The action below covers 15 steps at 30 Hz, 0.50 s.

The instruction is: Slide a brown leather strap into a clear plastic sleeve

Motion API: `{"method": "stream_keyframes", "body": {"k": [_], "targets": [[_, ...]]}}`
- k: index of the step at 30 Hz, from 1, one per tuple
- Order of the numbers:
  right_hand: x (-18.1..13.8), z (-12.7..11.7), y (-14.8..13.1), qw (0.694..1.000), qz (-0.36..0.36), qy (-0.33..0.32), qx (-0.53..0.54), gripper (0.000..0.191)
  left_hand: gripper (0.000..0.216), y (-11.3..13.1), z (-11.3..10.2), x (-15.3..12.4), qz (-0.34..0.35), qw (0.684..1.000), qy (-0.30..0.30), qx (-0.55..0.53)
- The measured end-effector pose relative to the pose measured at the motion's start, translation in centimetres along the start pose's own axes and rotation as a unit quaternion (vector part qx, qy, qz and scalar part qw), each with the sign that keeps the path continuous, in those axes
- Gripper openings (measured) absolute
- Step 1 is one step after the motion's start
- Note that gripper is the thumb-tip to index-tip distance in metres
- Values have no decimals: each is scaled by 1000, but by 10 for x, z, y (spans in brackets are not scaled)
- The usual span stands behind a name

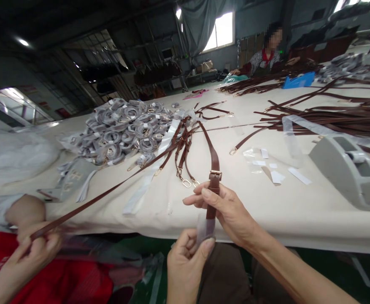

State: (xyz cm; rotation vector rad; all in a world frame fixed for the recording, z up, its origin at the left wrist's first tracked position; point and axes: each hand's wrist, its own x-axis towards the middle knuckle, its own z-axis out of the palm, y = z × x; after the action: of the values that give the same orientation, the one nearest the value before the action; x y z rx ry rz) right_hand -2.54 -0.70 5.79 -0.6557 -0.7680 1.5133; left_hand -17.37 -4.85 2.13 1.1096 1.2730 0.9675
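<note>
The right hand (227, 209) pinches a brown leather strap (214, 177) just below its gold buckle (215, 174), fingers closed across the strap at the near edge of the table (298, 211). The left hand (185, 264), below the table edge, grips a clear plastic sleeve (204, 228) between thumb and fingers; the strap's lower end sits inside it. From the buckle the strap runs away over the cream tabletop toward a tangle of other brown straps (185, 147) with gold clasps. Bare tabletop lies to the right of the hands, up to a grey tape dispenser (349, 169) and scattered white paper slips (276, 171). At far left a co-worker's hand (37, 249) pulls another strap taut. Behind lies a heap of wrapped coils (124, 131). Across the table, another person (267, 55) sits beside long straps (330, 114).
</note>
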Motion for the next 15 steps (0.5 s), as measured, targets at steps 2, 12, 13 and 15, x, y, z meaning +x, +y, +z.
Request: {"method": "stream_keyframes", "body": {"k": [2, 12, 13, 15], "targets": [[-2, 0, 4, 1000, 2, 11, 8, 32, 38, 2, 2, 1, 3, 1000, -11, -3], [-6, 0, 1, 992, 50, 18, 113, 36, 35, 1, 0, -2, 20, 1000, -8, 13], [-2, 0, -3, 989, 41, 32, 142, 34, 36, 1, 0, -3, 15, 1000, -4, 21], [6, -1, -10, 987, 24, 41, 154, 31, 37, 1, 0, -7, 5, 1000, 10, 26]]}}
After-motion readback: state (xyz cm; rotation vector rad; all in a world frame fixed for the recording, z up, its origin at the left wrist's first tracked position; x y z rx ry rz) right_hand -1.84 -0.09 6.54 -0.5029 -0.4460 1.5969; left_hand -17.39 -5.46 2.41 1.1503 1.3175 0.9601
